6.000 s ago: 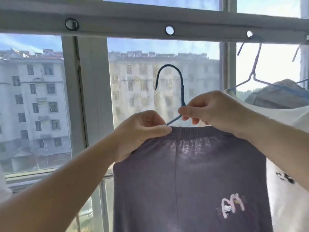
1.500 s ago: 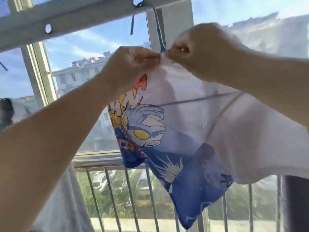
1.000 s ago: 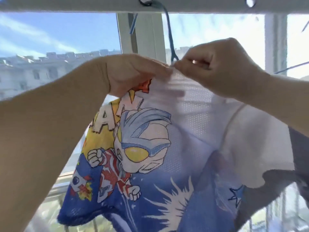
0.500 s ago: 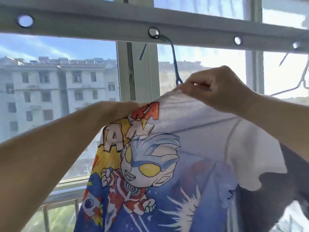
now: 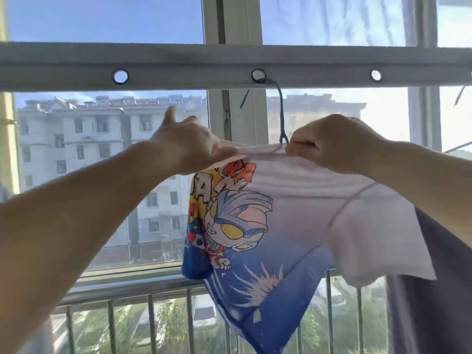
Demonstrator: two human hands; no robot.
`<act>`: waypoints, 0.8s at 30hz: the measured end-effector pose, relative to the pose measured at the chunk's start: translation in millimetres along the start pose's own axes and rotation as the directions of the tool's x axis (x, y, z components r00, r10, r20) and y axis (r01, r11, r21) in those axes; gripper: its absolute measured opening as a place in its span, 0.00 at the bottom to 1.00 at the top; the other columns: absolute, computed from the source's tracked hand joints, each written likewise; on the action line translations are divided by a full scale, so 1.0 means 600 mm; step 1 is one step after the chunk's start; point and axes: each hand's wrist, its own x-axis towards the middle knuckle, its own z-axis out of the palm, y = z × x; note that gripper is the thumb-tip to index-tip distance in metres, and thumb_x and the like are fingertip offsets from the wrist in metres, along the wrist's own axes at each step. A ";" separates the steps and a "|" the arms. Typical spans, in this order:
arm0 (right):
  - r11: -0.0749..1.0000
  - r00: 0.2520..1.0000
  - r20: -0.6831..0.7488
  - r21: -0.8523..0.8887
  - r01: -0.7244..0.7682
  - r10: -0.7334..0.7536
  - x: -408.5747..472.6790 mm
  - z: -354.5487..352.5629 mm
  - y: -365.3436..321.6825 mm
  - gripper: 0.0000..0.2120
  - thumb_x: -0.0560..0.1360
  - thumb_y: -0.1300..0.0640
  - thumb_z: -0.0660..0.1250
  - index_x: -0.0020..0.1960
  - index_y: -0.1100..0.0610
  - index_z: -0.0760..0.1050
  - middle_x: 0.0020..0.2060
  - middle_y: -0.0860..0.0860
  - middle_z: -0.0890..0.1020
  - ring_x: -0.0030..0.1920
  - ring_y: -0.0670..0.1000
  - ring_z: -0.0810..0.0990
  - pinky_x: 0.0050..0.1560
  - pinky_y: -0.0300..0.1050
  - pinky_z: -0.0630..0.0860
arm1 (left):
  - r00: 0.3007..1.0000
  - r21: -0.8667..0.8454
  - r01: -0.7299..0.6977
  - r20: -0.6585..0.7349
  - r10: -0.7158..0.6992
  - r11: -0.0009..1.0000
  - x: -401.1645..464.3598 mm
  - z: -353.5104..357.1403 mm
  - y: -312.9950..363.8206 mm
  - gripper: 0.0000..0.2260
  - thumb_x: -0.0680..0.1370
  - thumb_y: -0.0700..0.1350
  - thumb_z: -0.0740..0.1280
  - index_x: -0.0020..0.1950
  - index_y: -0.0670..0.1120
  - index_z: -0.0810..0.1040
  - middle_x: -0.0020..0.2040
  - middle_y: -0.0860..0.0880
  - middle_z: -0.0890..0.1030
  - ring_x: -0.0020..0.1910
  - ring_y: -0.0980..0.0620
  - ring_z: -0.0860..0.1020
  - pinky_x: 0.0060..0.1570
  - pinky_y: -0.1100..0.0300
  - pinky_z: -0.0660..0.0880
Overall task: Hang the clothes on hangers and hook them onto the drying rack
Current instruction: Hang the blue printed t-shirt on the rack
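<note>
A white and blue cartoon-print T-shirt [image 5: 278,226] hangs on a blue wire hanger [image 5: 281,116], whose hook sits in the middle hole of the grey drying rack bar [image 5: 178,65]. My left hand [image 5: 190,146] pinches the shirt's collar on the left, some fingers spread upward. To the right of the hanger's neck, my right hand [image 5: 332,144] grips the collar with curled fingers.
A grey garment [image 5: 434,290] hangs just right of the shirt, partly behind it. The bar has free holes left [image 5: 120,76] and right [image 5: 376,75] of the hook. A metal railing [image 5: 127,290] and window frames lie behind.
My left hand has come up from under the shirt's left side to the collar. The shirt now hangs straighter below the bar; my right hand stays at the collar.
</note>
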 end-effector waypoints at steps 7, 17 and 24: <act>0.996 1.000 -0.004 -0.089 0.009 -0.009 0.018 0.020 0.003 0.19 0.78 0.43 0.56 0.44 0.55 0.78 0.40 0.50 0.80 0.44 0.53 0.76 0.46 0.44 0.62 | 0.999 -0.171 0.005 0.049 0.004 0.985 -0.030 0.015 -0.032 0.17 0.71 0.62 0.63 0.50 0.51 0.80 0.36 0.56 0.78 0.48 0.51 0.73 0.61 0.50 0.67; 0.996 0.996 -0.056 -0.071 0.062 -0.066 0.029 0.025 -0.016 0.19 0.79 0.45 0.56 0.40 0.57 0.75 0.37 0.52 0.80 0.38 0.53 0.74 0.42 0.42 0.62 | 0.997 -0.327 0.024 -0.063 -0.047 0.945 -0.027 0.055 -0.038 0.11 0.72 0.57 0.66 0.46 0.53 0.81 0.36 0.58 0.79 0.47 0.52 0.74 0.64 0.50 0.57; 0.996 0.999 0.036 -0.077 0.042 -0.039 0.031 0.025 -0.021 0.19 0.79 0.47 0.55 0.31 0.51 0.63 0.32 0.49 0.74 0.39 0.54 0.73 0.42 0.44 0.64 | 0.978 -0.241 -0.062 -0.208 0.011 0.969 -0.032 0.039 -0.068 0.14 0.77 0.54 0.61 0.57 0.50 0.80 0.46 0.52 0.82 0.45 0.52 0.73 0.56 0.50 0.66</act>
